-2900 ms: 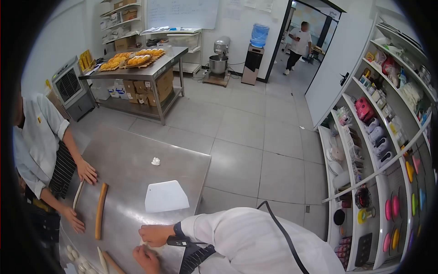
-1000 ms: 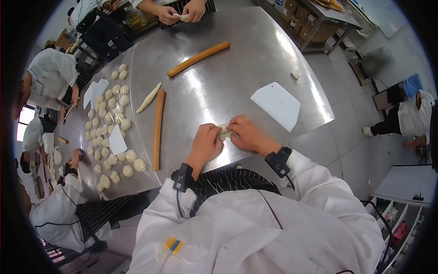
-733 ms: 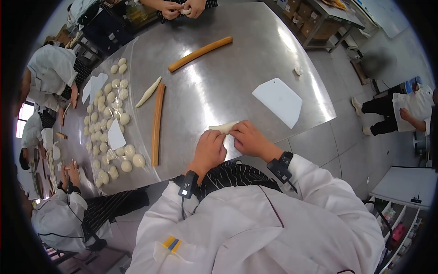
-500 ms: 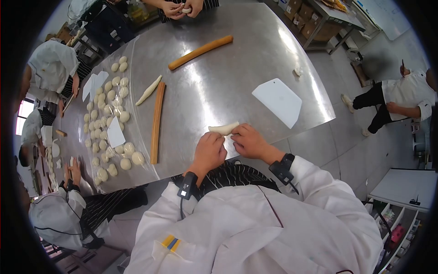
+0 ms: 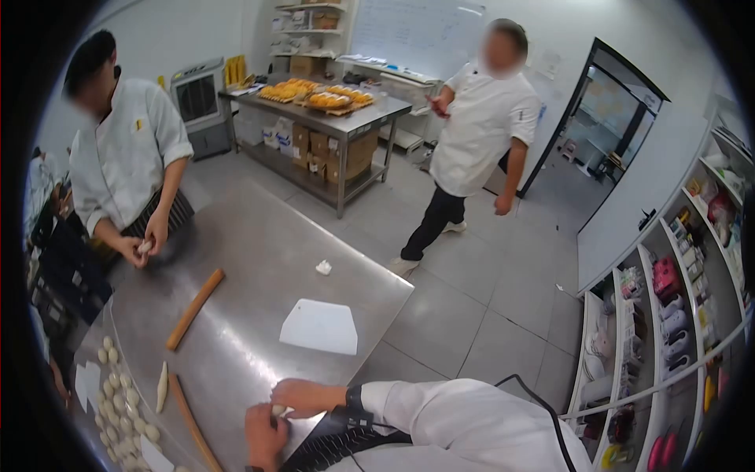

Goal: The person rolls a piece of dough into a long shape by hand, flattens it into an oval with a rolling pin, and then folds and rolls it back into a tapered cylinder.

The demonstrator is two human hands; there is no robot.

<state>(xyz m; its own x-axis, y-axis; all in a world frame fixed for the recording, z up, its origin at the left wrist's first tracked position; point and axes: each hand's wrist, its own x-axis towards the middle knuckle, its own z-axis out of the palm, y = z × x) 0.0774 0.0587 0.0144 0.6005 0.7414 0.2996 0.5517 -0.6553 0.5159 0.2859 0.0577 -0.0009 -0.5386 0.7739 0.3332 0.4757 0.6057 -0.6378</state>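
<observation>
Low in the view, a small pale piece of dough [image 5: 278,411] shows between my two hands near the metal table's edge. My left hand [image 5: 266,433] is closed at its left side. My right hand [image 5: 303,397] has its fingers curled over the dough from the right; most of the dough is hidden by the fingers. A white scraper [image 5: 319,326] lies beyond my hands. To their left are a wooden rolling pin [image 5: 191,421] and a long strip of dough [image 5: 163,387]; another rolling pin [image 5: 195,309] lies farther back.
Many dough balls [image 5: 118,405] lie at the table's left. A person [image 5: 134,157] across the table handles dough. Another person [image 5: 487,126] stands on the floor beyond the corner. A dough scrap [image 5: 323,267] lies near the far edge. Shelves [image 5: 653,338] line the right side.
The view has swung up and to the right, so the room and shelves show. The dough between my hands is now mostly covered by my fingers.
</observation>
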